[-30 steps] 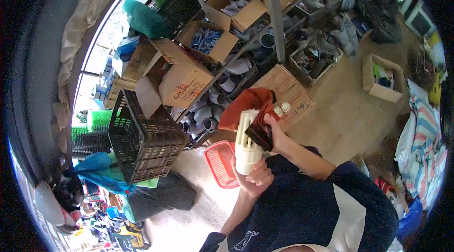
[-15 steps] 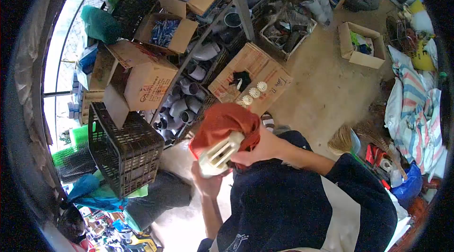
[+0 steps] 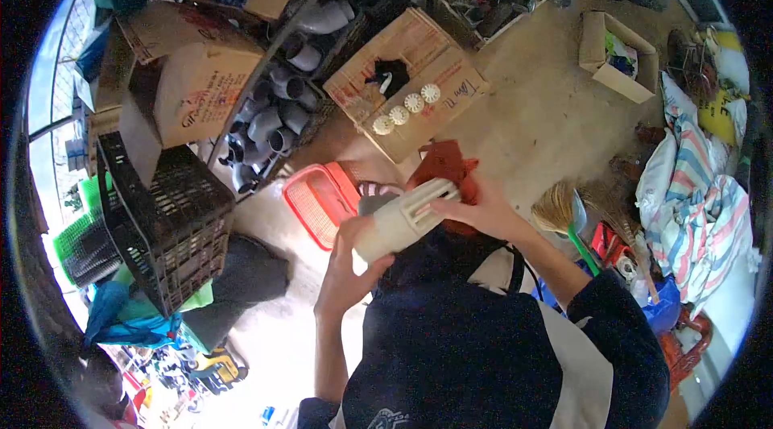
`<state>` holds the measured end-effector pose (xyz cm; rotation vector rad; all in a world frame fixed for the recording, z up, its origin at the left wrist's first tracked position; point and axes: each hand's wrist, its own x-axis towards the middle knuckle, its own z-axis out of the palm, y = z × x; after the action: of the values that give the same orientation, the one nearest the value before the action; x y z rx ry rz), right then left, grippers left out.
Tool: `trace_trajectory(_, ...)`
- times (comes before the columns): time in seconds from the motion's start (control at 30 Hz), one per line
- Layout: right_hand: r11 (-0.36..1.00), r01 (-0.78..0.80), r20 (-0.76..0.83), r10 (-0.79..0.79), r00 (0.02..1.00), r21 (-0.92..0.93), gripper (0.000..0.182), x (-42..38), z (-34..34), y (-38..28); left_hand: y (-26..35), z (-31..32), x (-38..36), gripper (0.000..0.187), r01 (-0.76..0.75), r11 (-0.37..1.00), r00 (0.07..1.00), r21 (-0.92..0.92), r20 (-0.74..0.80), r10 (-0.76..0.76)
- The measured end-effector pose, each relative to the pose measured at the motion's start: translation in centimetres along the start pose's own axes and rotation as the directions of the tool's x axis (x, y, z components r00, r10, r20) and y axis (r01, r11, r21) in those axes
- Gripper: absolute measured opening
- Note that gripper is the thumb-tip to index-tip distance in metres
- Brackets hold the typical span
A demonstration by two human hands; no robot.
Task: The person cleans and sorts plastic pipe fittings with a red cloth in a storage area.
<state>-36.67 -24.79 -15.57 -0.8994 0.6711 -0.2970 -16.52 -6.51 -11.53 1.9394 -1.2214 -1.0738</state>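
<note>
A cream plastic strainer [image 3: 394, 227] with long slots at one end lies tilted between my two hands. My left hand [image 3: 348, 272] is closed round its wide, smooth end. At the slotted end, my right hand [image 3: 487, 211] grips a rust-red cloth [image 3: 444, 169], with the thumb over the slots. The cloth bunches behind and beside the strainer; the right fingers are partly hidden by it. Ahead, several round, ribbed cream pieces [image 3: 414, 103] sit in a row on a cardboard box [image 3: 362, 78], near a black item [image 3: 390, 76].
A red plastic basket [image 3: 322, 203] is on the floor ahead, left of the strainer. At left stand a black crate [image 3: 173, 227] and a shelf of grey pipe fittings [image 3: 270, 119]. To the right are a broom [image 3: 555, 207], striped sacks [image 3: 696, 203] and an open carton [image 3: 616, 58].
The strainer has moved away from the cloth's front and now points up and right, its wide end in my left hand. The cloth has shifted right. The view has moved, and the red basket now shows.
</note>
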Motion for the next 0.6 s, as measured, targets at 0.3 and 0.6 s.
trace_trajectory(0.3,0.634,-0.214,-0.578,-0.446,0.683,-0.743,0.047,7.2,-17.0,7.1,-6.5,5.2,-2.7,0.044,0.493,0.867,0.857,0.072,0.132,-0.498)
trace_trajectory(0.6,0.218,-0.497,-0.538,-0.461,0.706,-0.840,0.067,23.3,-25.3,18.9,-12.0,11.1,-13.9,0.028,0.775,0.610,0.628,-0.166,0.083,-0.774)
